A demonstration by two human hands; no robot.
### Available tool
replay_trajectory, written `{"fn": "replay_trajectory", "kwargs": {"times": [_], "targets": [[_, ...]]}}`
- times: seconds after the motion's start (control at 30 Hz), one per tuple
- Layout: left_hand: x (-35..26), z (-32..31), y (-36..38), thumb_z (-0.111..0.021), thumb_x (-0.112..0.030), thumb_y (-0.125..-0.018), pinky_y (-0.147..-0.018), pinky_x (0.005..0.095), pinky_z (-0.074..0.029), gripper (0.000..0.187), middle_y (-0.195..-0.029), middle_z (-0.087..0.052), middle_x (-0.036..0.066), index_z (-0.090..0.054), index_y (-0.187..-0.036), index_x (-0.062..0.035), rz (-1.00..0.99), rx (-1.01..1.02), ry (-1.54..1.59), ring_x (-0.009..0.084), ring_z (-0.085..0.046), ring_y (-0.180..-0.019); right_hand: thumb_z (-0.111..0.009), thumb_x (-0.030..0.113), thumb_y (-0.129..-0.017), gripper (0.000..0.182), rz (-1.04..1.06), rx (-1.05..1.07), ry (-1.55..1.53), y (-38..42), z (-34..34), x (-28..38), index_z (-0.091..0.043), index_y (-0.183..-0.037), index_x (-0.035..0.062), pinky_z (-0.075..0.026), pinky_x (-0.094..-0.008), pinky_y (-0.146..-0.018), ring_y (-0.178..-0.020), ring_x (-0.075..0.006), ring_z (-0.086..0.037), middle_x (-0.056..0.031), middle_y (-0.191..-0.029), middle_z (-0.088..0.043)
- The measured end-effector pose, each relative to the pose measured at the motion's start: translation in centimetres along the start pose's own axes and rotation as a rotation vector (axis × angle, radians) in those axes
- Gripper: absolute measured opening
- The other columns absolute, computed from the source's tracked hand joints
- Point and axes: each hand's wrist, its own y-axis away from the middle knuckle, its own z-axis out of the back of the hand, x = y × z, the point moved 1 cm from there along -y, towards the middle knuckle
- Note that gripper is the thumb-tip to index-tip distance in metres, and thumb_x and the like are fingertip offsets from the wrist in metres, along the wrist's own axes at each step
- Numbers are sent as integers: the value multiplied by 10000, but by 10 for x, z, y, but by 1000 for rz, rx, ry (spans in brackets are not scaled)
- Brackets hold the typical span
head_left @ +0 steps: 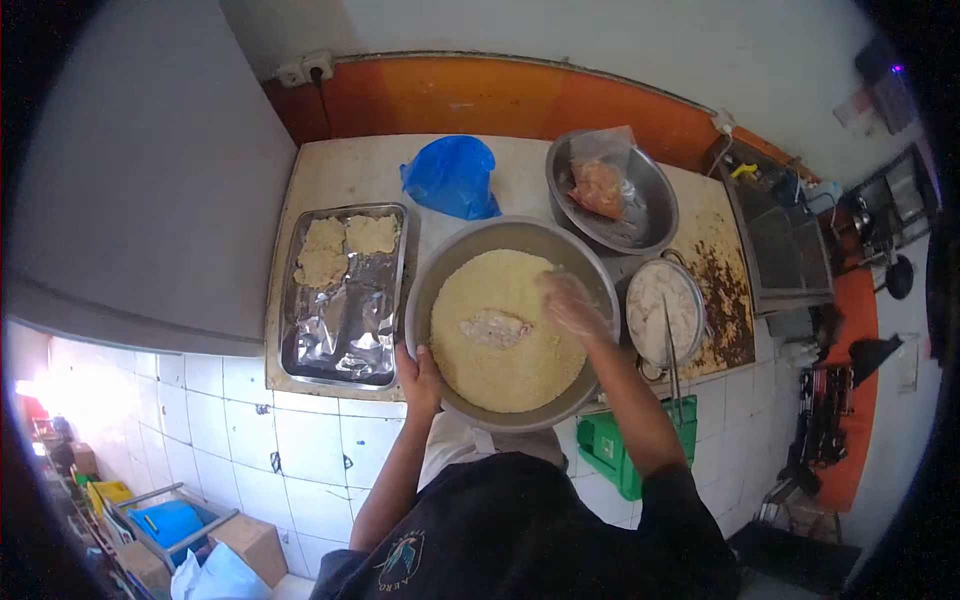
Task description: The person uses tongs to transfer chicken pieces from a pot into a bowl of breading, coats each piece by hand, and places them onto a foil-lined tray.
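Note:
A large grey metal bowl (425, 300) full of yellowish breadcrumbs (510, 385) stands in front of me at the table's edge. On the crumbs, near the middle, lies a flat pale piece of meat (495, 328), only partly coated. My left hand (420, 378) grips the bowl's left rim at the front. Over the right side of the crumbs is my right hand (572, 305), in a thin clear plastic glove. Its fingers are blurred, so whether they hold crumbs is hidden.
On the left, a metal tray (285, 330) holds several breaded pieces (325, 250). Behind the bowl is a blue plastic bag (450, 175). To the right stand a metal basin (660, 215) with a bagged orange food and a pot of white batter (655, 310) with tongs (671, 350).

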Motion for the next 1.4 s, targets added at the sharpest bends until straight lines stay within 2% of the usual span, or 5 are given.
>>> {"fn": "replay_trajectory", "kwargs": {"times": [0.57, 0.63, 0.8, 1.23, 1.4], "targets": [[12, -3, 0, -488, -149, -948, -796, 410, -418, 207, -934, -539, 188, -484, -1067, 20, -67, -110, -77, 334, -530, -860, -511, 410, -907, 459, 652, 383, -578, -52, -206, -28, -575, -1197, 60, -414, -429, -975, -1103, -319, -564, -146, -1259, -571], [6, -3, 2, -484, -152, -952, -816, 414, -413, 218, -958, -537, 194, -485, -1085, 21, -10, -79, -107, 338, -529, -885, -457, 305, -930, 372, 394, -346, -179, -67, -287, -15, -594, -1140, 31, -454, -379, -907, -1020, -250, -588, -113, -1123, -624], [-5, 0, 1, -477, -149, -958, -822, 417, -411, 220, -965, -537, 198, -482, -1091, 25, -12, -54, -143, 348, -531, -903, -477, 354, -927, 428, -375, 820, -1020, -53, 19, 8, -583, -1148, 3, -446, -419, -904, -1063, -278, -582, -163, -1148, -609], [14, -4, 2, -477, -125, -952, -843, 423, -408, 199, -979, -539, 216, -477, -1085, 23, -32, -83, -66, 358, -527, -908, -447, 309, -921, 345, -413, 548, -333, 42, -4, 19, -592, -1098, 51, -471, -434, -862, -1006, -335, -604, -188, -1194, -584], [4, 0, 5, -483, -128, -950, -834, 425, -409, 204, -982, -539, 219, -474, -1091, 18, 62, -38, -83, 358, -532, -916, -451, 396, -931, 590, -534, 588, -1176, 62, -125, 40, -361, -1399, 48, -307, -403, -1085, -1275, -356, -436, -191, -1414, -417]]}}
